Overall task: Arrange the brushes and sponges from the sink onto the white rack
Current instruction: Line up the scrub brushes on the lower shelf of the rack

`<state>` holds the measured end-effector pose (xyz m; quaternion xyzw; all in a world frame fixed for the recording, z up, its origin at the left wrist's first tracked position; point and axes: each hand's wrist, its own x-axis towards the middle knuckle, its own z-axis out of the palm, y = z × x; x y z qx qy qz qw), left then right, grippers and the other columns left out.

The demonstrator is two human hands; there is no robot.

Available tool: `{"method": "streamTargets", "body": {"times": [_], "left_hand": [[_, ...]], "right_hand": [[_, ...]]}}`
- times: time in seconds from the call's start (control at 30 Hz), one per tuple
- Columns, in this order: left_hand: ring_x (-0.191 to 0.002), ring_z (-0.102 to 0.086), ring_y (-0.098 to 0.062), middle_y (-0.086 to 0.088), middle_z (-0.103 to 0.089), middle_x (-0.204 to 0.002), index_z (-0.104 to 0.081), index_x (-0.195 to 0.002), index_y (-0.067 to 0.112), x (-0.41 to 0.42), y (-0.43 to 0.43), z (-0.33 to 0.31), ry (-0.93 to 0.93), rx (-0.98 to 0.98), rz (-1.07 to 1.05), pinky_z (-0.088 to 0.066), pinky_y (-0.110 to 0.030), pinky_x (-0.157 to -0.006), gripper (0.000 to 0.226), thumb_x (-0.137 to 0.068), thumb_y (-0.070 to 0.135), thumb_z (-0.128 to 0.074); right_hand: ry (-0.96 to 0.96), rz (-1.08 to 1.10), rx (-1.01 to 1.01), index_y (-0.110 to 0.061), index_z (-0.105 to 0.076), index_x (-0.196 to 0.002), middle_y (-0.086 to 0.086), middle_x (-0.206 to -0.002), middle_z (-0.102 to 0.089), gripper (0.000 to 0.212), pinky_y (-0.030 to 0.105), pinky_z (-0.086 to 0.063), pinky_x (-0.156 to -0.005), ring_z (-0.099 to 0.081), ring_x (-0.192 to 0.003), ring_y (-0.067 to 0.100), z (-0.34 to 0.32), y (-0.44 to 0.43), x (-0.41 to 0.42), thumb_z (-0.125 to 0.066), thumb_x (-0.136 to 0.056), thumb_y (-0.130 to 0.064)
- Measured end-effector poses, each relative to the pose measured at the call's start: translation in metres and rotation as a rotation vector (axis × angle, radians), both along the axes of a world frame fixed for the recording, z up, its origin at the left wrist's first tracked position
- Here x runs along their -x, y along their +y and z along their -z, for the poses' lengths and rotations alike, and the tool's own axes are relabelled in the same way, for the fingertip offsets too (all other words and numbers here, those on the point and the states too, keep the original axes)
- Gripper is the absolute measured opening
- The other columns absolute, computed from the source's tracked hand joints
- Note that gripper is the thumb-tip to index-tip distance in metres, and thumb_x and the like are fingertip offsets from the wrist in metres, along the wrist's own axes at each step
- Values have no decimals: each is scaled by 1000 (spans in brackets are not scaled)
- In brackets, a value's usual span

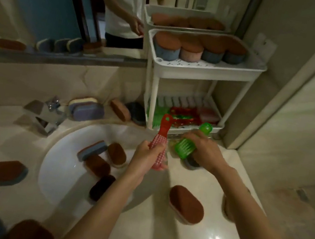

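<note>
My left hand grips a red brush by its bristle end, handle pointing up toward the white rack. My right hand grips a green brush just in front of the rack's lower shelf, where red and green brushes lie. The upper shelf holds several brown-topped sponges. In the white sink lie several sponges: a blue-grey one, brown ones and a dark one.
More sponges lie on the counter: one right of the sink, one at the left, several behind the chrome tap. A mirror above reflects a person. A wall stands close on the right.
</note>
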<state>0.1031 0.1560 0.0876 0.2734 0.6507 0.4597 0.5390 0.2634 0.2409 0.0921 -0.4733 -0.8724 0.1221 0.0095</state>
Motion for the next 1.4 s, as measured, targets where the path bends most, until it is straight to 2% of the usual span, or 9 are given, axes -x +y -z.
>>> {"method": "streamTargets", "body": {"times": [0.13, 0.27, 0.37, 0.63, 0.83, 1.0, 1.13, 1.27, 1.4], "left_hand": [[-50, -63, -13, -13, -63, -84, -47, -109, 9, -30, 59, -10, 29, -11, -55, -49, -17, -38, 25, -95, 29, -48], [-109, -59, -30, -17, -57, -124, -42, -129, 0, -42, 119, -13, 140, 80, -94, -49, -28, -78, 43, -98, 30, -43], [-119, -54, -31, -20, -51, -133, -36, -135, -2, -37, 157, -8, 166, 140, -69, -46, -32, -90, 49, -98, 30, -41], [-107, -56, -28, -17, -53, -128, -32, -137, 0, -35, 203, 17, 174, 258, -72, -46, -33, -82, 49, -101, 33, -33], [-122, -51, -33, -19, -46, -138, -22, -144, 0, -32, 211, 33, 201, 298, -84, -46, -38, -101, 62, -99, 41, -33], [-122, -51, -34, -22, -46, -137, -30, -140, -2, -35, 215, 44, 225, 293, -29, -49, -40, -89, 52, -100, 30, -37], [-113, -56, -31, -21, -50, -134, -40, -132, -1, -35, 213, 50, 203, 295, 22, -53, -26, -65, 42, -99, 24, -40], [-117, -55, -35, -24, -55, -128, -49, -125, -6, -28, 214, 55, 272, 298, 56, -49, -35, -90, 37, -98, 19, -44], [-111, -59, -32, -21, -60, -121, -50, -123, -5, -23, 213, 56, 299, 329, 105, -48, -32, -87, 38, -99, 24, -42]], "right_hand": [[-29, -105, 30, -21, -46, -134, 12, -144, -31, 54, 38, -44, -93, -53, -117, 35, -2, 62, -15, -55, -84, -5], [-108, -201, 14, -25, -44, -133, 11, -146, -26, 50, 43, -49, -92, -52, -119, 34, 9, 116, -15, -55, -87, -9], [-111, -211, 47, -23, -40, -134, 12, -140, -30, 50, 41, -49, -91, -55, -112, 36, 16, 145, -7, -52, -88, -9], [-170, -347, 61, -28, -35, -137, 10, -157, -8, 47, 45, -42, -104, -35, -134, 38, 44, 184, 5, -47, -93, -15], [-180, -419, 48, -26, -41, -135, 11, -153, -20, 43, 38, -31, -109, -27, -136, 32, 53, 194, -1, -46, -94, -14], [-147, -386, 46, -26, -35, -142, 12, -153, -23, 51, 35, -26, -113, -25, -138, 30, 60, 196, -3, -46, -94, -13], [-87, -323, 54, -22, -36, -142, 13, -148, -32, 57, 38, -31, -112, -31, -135, 30, 61, 198, -2, -48, -89, -4], [-49, -290, 93, -20, -36, -143, 12, -147, -36, 60, 39, -35, -110, -39, -132, 30, 61, 200, 0, -45, -88, 2], [47, -250, 179, -15, -44, -138, 13, -143, -43, 57, 38, -35, -111, -44, -129, 29, 58, 201, 9, -39, -87, 10]]}}
